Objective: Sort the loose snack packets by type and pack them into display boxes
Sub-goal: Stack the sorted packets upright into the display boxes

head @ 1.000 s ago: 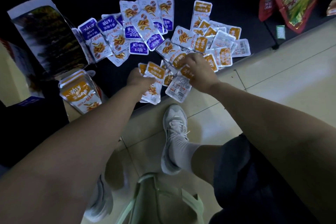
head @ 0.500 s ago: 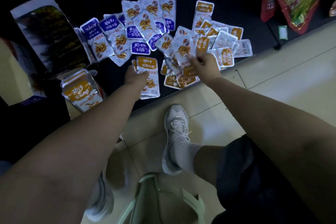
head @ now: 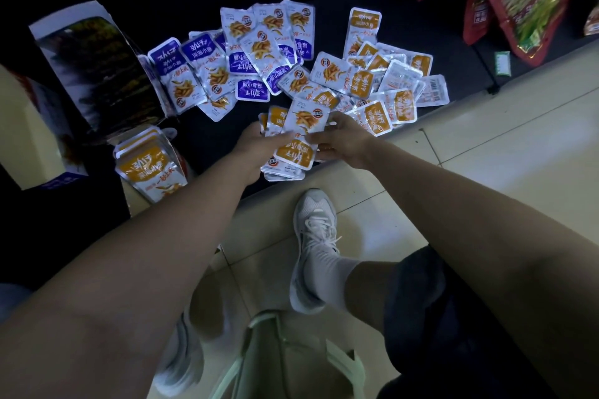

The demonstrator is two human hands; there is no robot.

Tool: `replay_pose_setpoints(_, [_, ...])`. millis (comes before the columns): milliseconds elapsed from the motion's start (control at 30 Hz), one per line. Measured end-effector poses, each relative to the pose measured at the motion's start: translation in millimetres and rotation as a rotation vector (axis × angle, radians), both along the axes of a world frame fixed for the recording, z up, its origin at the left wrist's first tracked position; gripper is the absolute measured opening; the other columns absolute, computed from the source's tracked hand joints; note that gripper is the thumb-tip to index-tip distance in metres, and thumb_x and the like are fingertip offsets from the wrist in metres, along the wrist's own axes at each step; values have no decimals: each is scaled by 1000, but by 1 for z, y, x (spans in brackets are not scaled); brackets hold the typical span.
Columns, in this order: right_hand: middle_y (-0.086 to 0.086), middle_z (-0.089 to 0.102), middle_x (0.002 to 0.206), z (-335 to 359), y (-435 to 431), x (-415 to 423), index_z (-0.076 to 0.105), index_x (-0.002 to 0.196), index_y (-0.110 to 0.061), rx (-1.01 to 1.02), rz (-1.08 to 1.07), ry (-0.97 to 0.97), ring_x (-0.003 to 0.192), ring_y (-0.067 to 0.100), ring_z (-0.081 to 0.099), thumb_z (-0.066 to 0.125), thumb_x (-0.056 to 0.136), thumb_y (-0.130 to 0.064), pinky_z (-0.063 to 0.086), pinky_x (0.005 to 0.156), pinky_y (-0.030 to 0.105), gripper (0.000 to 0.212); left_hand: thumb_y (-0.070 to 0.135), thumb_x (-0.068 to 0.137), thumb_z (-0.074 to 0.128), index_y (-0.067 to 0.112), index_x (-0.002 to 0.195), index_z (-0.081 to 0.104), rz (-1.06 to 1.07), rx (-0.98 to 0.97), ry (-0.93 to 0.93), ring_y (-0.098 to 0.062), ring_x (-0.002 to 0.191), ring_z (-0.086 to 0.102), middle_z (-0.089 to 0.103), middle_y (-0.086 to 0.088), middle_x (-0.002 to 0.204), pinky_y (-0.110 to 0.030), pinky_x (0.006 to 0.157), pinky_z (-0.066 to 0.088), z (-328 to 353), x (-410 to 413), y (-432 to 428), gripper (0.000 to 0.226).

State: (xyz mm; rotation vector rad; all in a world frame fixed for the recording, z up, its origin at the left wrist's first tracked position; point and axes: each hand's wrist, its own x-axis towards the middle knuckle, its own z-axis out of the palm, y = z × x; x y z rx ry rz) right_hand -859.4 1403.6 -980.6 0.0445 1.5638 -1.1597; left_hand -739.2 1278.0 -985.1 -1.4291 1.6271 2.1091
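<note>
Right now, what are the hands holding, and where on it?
Both grip one stack of orange packets: left hand on its left edge, right hand on its right edge.

Your bare arms stretch forward and converge, left hand (head: pixel 256 146) and right hand (head: pixel 343 142) close together, each gripping one side of the same packets (head: pixel 296 152).
</note>
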Motion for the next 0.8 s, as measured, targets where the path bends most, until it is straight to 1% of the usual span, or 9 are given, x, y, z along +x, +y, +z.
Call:
replay_pose_setpoints(67, [6, 59, 108, -2, -2, 3, 37, 125, -12, -24, -3, 54, 88, 20, 65, 67, 84, 5, 60, 61, 28, 54, 2, 86, 67, 16, 93, 58, -66, -33, -3, -13, 76, 64, 65, -1, 90, -27, 64, 54, 1, 2, -2, 19])
replay_pose_setpoints(167, [-3, 50, 121, -9, 0, -2, 27, 145, -19, -91, 38, 350, 106, 14, 57, 70, 83, 0, 58, 80, 29, 77, 2, 83, 71, 14, 110, 55, -177, -39, -57, -24, 92, 66, 65, -7, 107, -38, 80, 55, 1, 5, -8, 34])
replay_pose_setpoints(233, [3, 52, 130, -10, 1, -5, 43, 140, -20, -26, 240, 588, 116, 18, 53, 72, 83, -7, 53, 94, 40, 66, 4, 86, 69, 15, 114, 54, -224, -18, -82, -24, 93, 67, 66, -7, 108, -39, 82, 55, 0, 8, -10, 34])
replay_pose_setpoints(300, [7, 61, 120, -13, 2, -7, 56, 127, -16, 55, 379, 692, 109, 22, 58, 76, 80, -12, 53, 92, 45, 50, 8, 91, 63, 14, 116, 55, -174, 21, -69, -20, 86, 67, 67, -5, 102, -34, 77, 56, 1, 9, -9, 27])
replay_pose_setpoints(433, [13, 68, 100, -18, 8, -10, 61, 101, -14, 70, 331, 602, 94, 29, 67, 74, 83, -19, 57, 83, 44, 23, 18, 95, 57, 12, 117, 57, 8, 27, -81, -25, 90, 67, 67, -9, 103, -38, 82, 55, -3, 5, -10, 23])
replay_pose_setpoints(500, [15, 68, 98, -18, 12, -14, 59, 92, -15, 84, 181, 506, 93, 31, 67, 70, 86, -15, 57, 83, 43, 13, 22, 91, 59, 10, 117, 58, 126, 46, -86, -32, 94, 68, 68, -13, 104, -43, 80, 56, -10, 2, -12, 28])
replay_pose_setpoints(600, [13, 64, 104, -12, 16, -17, 50, 94, -14, 78, -151, 238, 88, 26, 67, 67, 87, -5, 60, 76, 38, 20, 22, 94, 52, 11, 121, 56, 326, 20, -141, -29, 84, 69, 68, -14, 107, -40, 66, 58, -12, -1, -11, 29])
replay_pose_setpoints(700, [11, 61, 103, -6, 12, -10, 42, 106, -10, 30, -151, 48, 84, 27, 69, 69, 83, 3, 60, 72, 41, 38, 23, 99, 47, 9, 124, 54, 366, 49, -136, -25, 83, 68, 68, -12, 110, -31, 59, 55, -8, -8, -1, 30])
replay_pose_setpoints(800, [9, 61, 105, -6, 1, 4, 43, 106, -14, 70, 6, 122, 80, 23, 68, 73, 79, 2, 61, 62, 35, 43, 47, 95, 50, 12, 128, 54, 365, 75, -135, -26, 101, 64, 63, -6, 120, -41, 84, 54, -2, -15, 8, 48])
